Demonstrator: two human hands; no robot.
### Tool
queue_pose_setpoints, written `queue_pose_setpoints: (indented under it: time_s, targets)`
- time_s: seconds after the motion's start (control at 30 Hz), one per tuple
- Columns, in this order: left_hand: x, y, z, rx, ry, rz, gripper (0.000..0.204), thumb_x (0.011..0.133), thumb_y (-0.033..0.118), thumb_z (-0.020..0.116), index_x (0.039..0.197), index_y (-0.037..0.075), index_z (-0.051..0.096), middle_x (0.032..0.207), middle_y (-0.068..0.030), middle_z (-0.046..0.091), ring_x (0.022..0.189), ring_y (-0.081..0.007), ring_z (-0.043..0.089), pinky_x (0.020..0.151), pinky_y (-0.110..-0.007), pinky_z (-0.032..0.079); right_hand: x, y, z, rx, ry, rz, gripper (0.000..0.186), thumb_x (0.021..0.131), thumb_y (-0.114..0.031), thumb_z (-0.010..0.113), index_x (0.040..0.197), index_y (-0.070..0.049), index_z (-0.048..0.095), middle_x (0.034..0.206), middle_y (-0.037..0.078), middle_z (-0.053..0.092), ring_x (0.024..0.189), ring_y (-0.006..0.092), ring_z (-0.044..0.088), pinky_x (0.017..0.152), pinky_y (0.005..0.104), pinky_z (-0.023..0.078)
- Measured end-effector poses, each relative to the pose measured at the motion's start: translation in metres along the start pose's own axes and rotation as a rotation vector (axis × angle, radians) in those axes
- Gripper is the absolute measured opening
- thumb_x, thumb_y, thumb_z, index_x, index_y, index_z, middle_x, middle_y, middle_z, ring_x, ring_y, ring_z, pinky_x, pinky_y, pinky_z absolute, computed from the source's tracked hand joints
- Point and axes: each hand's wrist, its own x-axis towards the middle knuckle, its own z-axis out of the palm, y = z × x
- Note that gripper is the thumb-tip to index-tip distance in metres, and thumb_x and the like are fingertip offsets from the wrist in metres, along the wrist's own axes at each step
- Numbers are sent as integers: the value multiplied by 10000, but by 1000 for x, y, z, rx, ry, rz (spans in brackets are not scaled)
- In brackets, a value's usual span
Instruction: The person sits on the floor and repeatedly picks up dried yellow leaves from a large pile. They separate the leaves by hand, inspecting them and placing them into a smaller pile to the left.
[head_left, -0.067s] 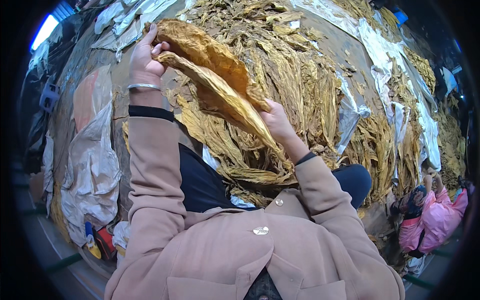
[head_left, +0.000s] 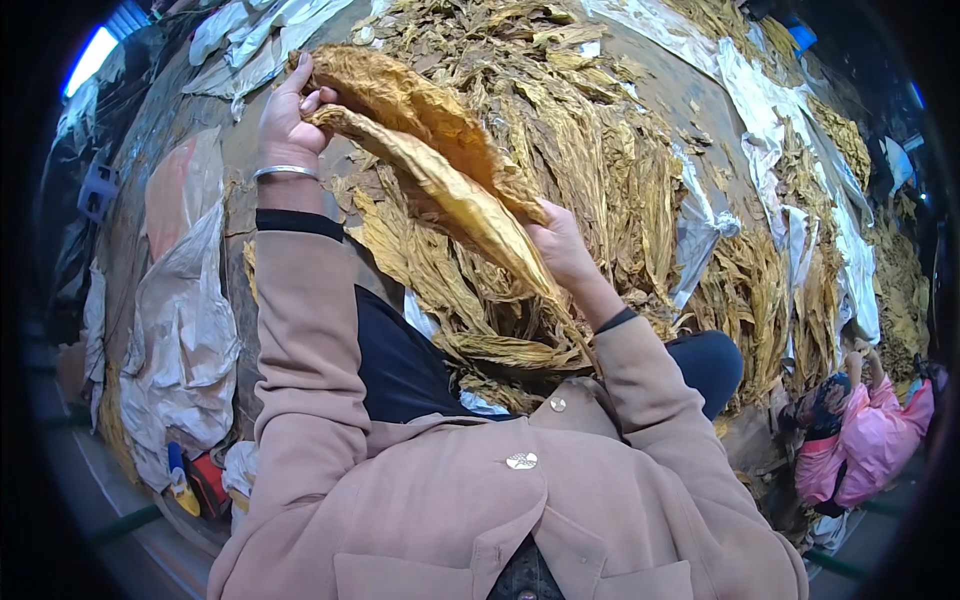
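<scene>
My left hand, raised at upper left, grips one end of a large crinkled dried leaf, golden-orange, with a paler folded strip along its lower side. My right hand, lower and to the right, holds the leaf further along, its fingers partly hidden by it. The strip's thin tip hangs down past that hand. Beneath both hands lies a thick spread of similar yellow-brown dried leaves, and a bundle of them lies just in front of my folded legs.
Crumpled white plastic sheets lie at left, more at right among the leaves. A blue plastic crate stands at far left, a red-and-yellow item at lower left. At lower right another person in pink works with raised hands.
The held leaf and my right hand have shifted very slightly down and to the right. My left hand keeps its grip.
</scene>
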Motion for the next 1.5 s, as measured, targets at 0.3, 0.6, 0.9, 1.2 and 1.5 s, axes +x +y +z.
queue_pose_setpoints:
  time_s: [0.3,0.6,0.9,1.2,1.5]
  targets:
    - [12,-3,-26,57,205,-65,160,844,160,666,806,68,542,626,-28,532,397,-88,415,442,-224,478,-19,-25,-20,-212,141,-1,78,870,-27,571,935,4,601,811,-4,588,751,64,489,684,234,435]
    - [52,-59,-71,166,359,-279,172,874,157,627,859,41,501,658,-81,530,430,-99,414,438,-223,426,-2,3,-95,-134,191,297,282,934,-256,544,886,6,638,763,-14,594,646,44,467,590,211,411]
    - [80,-140,-90,193,570,-372,138,896,131,582,950,44,490,769,-81,561,502,-153,462,571,-301,504,10,49,-160,-711,111,529,451,922,-392,515,964,42,631,897,143,638,807,178,556,769,331,447]
    - [103,-128,-140,112,636,-404,111,921,112,531,915,41,446,686,-45,498,416,-86,364,492,-253,491,-9,-18,-69,-1179,134,181,466,836,-505,577,747,-48,543,714,169,595,661,318,590,630,439,454]
    - [80,-137,-94,70,683,-397,138,918,135,531,862,24,470,587,-3,440,390,-97,365,439,-269,457,-61,-3,-46,-1127,-278,243,142,786,-138,539,870,-25,523,772,207,597,749,380,597,665,454,483]
